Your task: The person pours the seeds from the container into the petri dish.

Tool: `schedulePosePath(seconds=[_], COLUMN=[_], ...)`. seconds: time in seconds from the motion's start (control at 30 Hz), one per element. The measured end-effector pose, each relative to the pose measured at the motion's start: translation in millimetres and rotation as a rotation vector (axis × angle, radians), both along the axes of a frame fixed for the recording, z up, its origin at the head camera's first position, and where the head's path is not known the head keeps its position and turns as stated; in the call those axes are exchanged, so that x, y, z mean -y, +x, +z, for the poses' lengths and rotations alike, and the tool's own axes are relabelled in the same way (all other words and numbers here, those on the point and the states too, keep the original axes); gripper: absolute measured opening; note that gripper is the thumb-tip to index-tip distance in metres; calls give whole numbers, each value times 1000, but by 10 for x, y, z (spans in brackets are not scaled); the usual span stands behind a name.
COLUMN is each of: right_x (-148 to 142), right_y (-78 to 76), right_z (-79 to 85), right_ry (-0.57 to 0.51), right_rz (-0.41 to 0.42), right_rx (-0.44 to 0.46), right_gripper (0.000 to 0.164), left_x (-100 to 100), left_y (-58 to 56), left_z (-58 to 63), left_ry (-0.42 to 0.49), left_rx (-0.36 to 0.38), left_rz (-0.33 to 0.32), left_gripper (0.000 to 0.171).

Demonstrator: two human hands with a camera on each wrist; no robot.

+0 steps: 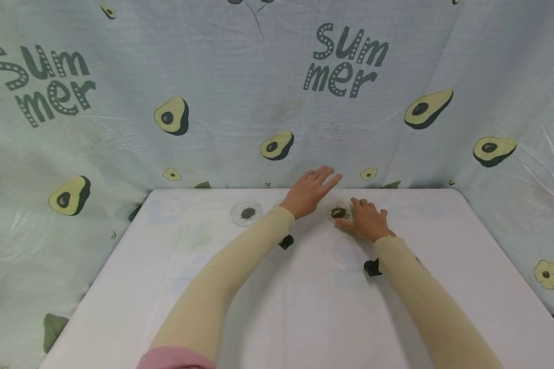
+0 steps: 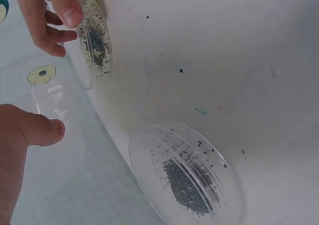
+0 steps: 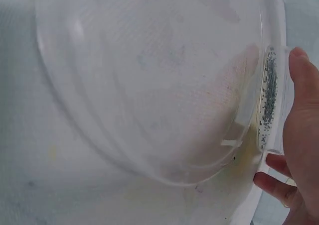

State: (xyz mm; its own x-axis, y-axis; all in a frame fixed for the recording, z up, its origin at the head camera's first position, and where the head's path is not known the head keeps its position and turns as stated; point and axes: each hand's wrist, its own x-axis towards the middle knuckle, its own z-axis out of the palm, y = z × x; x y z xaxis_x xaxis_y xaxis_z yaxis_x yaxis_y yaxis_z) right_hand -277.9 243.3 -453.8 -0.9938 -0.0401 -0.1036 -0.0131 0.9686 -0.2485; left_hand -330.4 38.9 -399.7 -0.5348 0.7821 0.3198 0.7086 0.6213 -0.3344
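Observation:
My right hand (image 1: 368, 221) grips the rim of a clear petri dish (image 1: 339, 211) of small dark grains, thumb on one side and fingers on the other. The same grain-filled dish (image 3: 269, 100) appears at the right hand (image 3: 304, 115) in the right wrist view. Left of it my left hand (image 1: 305, 193) hovers with fingers extended; in the left wrist view its thumb (image 2: 45, 130) sticks out. Whether it touches something transparent I cannot tell. A second petri dish of dark grains (image 1: 247, 213) sits left of the left forearm, showing close up as a grain dish (image 2: 187, 185) with overlapping clear rims.
A clear round lid or dish (image 1: 348, 253) lies in front of the right dish, near the right wrist's black camera (image 1: 373, 267). Stray grains (image 2: 181, 70) dot the white table (image 1: 304, 318). A printed curtain (image 1: 231, 128) hangs behind the table's far edge.

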Motion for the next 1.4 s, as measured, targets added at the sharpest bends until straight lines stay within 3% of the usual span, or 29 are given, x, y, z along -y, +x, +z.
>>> schedulePosePath(seconds=[0.23,0.53,1.0,1.4], right_x=[-33,-11,-34,-64], right_y=[62,133,244,299], right_z=[23,68,90,54], right_ry=[8,-1,-47,-50], right_rz=[17,23,32,46], right_rx=[-127,-147,-135,-152], right_gripper=[87,83,82,81], left_x=[113,332,702,917], left_y=[10,58,79,101], left_z=[11,62,-16,-50], left_ry=[123,237,390,466], left_rx=[99,212,268,290], left_rz=[48,104,147,174], left_gripper=[73,90,93,92])
